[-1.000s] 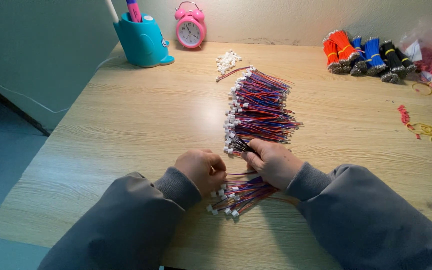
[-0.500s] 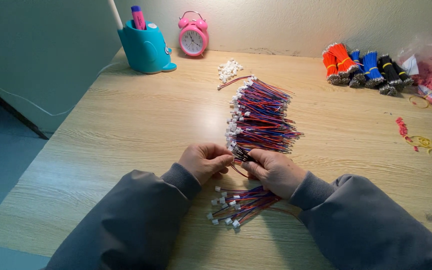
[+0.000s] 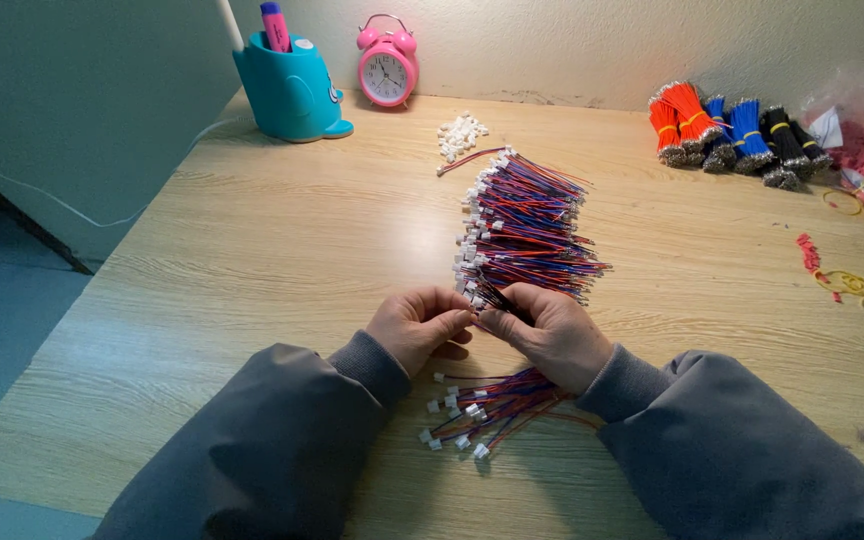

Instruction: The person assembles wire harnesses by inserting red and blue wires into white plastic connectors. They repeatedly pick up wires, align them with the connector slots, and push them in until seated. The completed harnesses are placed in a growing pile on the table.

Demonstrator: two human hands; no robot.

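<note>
Pinched together between left hand [image 3: 420, 325] and right hand [image 3: 549, 330], a connector wire [image 3: 484, 296] lying roughly left-right, white plug leftward, at the near end of the long wire pile [image 3: 524, 222] running away across the wooden table [image 3: 252, 250].

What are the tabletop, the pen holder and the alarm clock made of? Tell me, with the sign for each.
Tabletop: pale wood or wood-look laminate, matt; grain lines run across it.
Pen holder: likely moulded plastic, teal, smooth, softly glossy.
Alarm clock: pink shiny casing, painted metal or plastic; cannot tell which.
</note>
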